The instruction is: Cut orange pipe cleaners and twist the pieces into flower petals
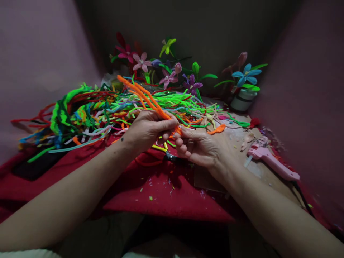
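Two or so strands of orange pipe cleaner (pixel 147 97) run up and to the left from between my hands. My left hand (pixel 152 129) pinches them between thumb and fingers, the long ends rising past its knuckles. Against it, my right hand (pixel 197 143) closes its thumb and fingertips on the lower end of the same orange pipe cleaners. Just right of the hands lies an orange shaped piece (pixel 217 129). Beneath the hands are scissors or pliers with yellow handles (pixel 159 147), partly covered.
A heap of coloured pipe cleaners (pixel 72 111) spreads across the red cloth (pixel 150 200). Behind it stand pipe-cleaner flowers (pixel 141 62). A blue flower (pixel 246 74) rises from a white jar (pixel 243 100). On the right, a pink glue gun (pixel 271 159) rests on cardboard. A dark flat object (pixel 34 166) lies left.
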The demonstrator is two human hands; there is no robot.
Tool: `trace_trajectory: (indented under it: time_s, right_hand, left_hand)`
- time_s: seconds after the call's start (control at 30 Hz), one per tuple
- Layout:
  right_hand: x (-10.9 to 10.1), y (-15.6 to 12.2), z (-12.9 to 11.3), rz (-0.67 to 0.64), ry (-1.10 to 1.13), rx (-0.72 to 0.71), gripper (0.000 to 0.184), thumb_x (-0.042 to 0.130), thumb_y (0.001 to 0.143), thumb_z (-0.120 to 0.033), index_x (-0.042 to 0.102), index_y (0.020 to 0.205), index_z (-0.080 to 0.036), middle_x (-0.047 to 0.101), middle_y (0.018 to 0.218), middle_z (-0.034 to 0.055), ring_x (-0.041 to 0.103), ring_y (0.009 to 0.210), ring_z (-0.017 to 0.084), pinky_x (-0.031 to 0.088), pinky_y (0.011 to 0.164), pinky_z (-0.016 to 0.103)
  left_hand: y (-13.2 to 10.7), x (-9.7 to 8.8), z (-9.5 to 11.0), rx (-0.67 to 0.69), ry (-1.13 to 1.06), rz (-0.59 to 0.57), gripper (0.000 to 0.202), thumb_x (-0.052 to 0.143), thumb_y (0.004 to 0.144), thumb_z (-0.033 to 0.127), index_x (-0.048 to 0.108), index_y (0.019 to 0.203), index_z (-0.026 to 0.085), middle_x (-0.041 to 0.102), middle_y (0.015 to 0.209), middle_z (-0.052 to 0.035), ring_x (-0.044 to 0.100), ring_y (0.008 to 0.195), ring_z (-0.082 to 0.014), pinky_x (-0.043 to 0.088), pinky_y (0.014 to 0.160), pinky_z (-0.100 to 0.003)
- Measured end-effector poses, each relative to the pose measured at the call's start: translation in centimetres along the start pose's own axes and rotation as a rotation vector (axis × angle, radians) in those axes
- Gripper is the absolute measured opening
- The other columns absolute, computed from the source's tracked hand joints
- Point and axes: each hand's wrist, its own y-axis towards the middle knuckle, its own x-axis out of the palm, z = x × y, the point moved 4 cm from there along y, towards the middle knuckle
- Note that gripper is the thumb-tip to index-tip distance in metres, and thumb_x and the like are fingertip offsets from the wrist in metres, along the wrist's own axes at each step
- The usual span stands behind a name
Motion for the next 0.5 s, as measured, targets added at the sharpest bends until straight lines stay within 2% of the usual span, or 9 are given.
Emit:
trace_trajectory:
  time_s: [0.2,0.37,0.5]
  right_hand:
    - [0.13,0.03,0.41,-0.016,0.076,0.092,0.011,0.056,0.079,-0.008,0.062,0.07,-0.01,0.06,0.054,0.0006,0.05,0.041,0.004,0.037,0.039,0.012]
    - [0.14,0.25,0.3,0.022,-0.022,0.021,0.005,0.06,0.073,-0.007,0.063,0.069,-0.009,0.062,0.052,0.0018,0.053,0.039,0.006,0.037,0.035,0.012]
    - [-0.01,0.22,-0.1,0.089,-0.164,-0.079,0.005,0.065,0.068,-0.012,0.063,0.065,-0.01,0.062,0.05,0.0018,0.053,0.037,0.007,0.039,0.034,0.014]
  left_hand:
    - [-0.2,0.05,0.19,-0.017,0.022,-0.02,0.011,0.066,0.073,0.023,0.063,0.071,0.013,0.054,0.051,0.0016,0.046,0.042,-0.0064,0.035,0.04,-0.017]
    - [-0.54,0.22,0.75,0.022,0.093,-0.011,0.009,0.065,0.075,0.023,0.063,0.072,0.014,0.054,0.051,0.0035,0.046,0.043,-0.0059,0.034,0.04,-0.017]
    - [-0.72,0.28,0.9,0.065,0.147,0.058,0.008,0.066,0.073,0.022,0.065,0.071,0.014,0.056,0.052,0.0031,0.047,0.043,-0.0066,0.035,0.04,-0.018]
